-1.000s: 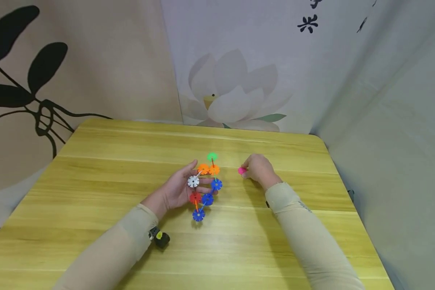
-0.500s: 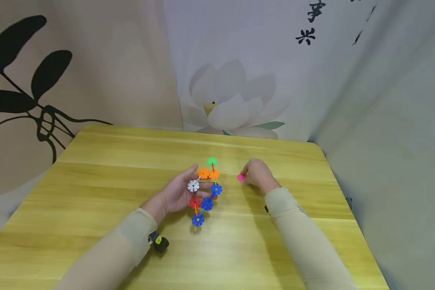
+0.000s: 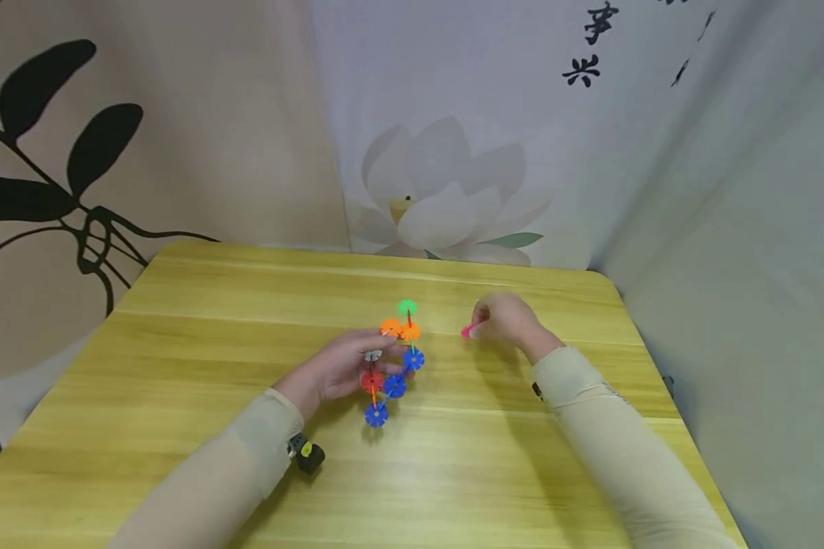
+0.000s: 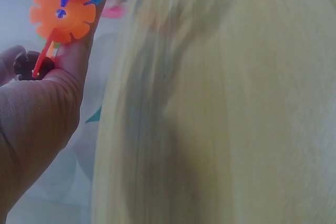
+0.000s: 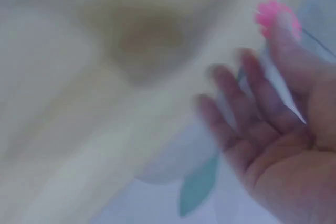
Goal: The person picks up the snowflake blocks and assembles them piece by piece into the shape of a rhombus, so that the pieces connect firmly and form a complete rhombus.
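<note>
My left hand (image 3: 339, 367) holds a loop of linked snowflake discs (image 3: 395, 386) over the table, its thumb laid across the chain near the orange discs (image 3: 410, 331). White, red and several blue discs belong to the loop, and a green disc (image 3: 407, 306) stands out at the far end. In the left wrist view an orange disc (image 4: 77, 17) shows beyond the thumb. To the right, apart from the chain, my right hand (image 3: 511, 320) pinches a single pink snowflake disc (image 3: 466, 332). The right wrist view shows that pink disc (image 5: 266, 15) at the thumb, the other fingers spread.
Both hands are over a wood-grain table (image 3: 199, 328). Behind it hangs a pale curtain (image 3: 467, 91) printed with a lotus and dark leaves, and another curtain (image 3: 748, 229) runs along the right side. A small black camera (image 3: 309, 456) sits at the left wrist.
My left thumb has come down over the chain, and the white disc now shows nearly edge-on. My right hand has shifted a little right, turning the pink disc more edge-on.
</note>
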The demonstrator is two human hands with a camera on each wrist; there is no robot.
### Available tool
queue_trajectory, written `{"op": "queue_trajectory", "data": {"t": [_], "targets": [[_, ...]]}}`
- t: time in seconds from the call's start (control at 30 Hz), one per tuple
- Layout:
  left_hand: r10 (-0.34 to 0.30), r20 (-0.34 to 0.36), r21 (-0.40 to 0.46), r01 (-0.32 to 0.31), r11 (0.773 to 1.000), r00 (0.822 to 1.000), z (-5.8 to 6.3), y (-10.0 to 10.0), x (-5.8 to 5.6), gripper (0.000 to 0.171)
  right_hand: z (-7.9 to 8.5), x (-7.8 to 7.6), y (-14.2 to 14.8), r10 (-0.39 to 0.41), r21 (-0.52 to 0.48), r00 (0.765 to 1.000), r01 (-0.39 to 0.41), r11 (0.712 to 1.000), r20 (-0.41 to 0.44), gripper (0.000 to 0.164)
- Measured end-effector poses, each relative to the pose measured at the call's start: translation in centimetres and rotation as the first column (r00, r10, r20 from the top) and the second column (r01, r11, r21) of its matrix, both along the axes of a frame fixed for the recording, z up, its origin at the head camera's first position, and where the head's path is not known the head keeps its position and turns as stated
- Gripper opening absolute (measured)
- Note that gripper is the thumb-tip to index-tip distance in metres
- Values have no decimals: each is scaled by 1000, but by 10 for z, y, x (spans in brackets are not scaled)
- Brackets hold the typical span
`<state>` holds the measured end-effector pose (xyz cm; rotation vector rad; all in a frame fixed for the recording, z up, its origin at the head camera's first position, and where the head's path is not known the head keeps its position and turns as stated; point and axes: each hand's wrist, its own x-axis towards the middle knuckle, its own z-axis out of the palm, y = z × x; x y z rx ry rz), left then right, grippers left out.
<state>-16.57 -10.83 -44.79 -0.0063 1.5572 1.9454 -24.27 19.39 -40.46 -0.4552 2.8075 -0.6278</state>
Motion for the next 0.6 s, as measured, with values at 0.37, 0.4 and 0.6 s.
{"op": "queue_trajectory", "data": {"t": [0.37, 0.4, 0.6], "targets": [[-70, 0, -16, 70, 997, 998, 12, 1, -6, 44, 43, -6, -63, 417, 38, 741, -470, 882, -527, 9], [-75, -4, -14, 75, 997, 997, 13, 1, -7, 45, 43, -7, -66, 438, 78, 701, -483, 872, -562, 11], [-50, 8, -7, 50, 999, 999, 10, -1, -11, 43, 41, -14, -78, 512, 199, 648, -494, 846, -564, 13]]}}
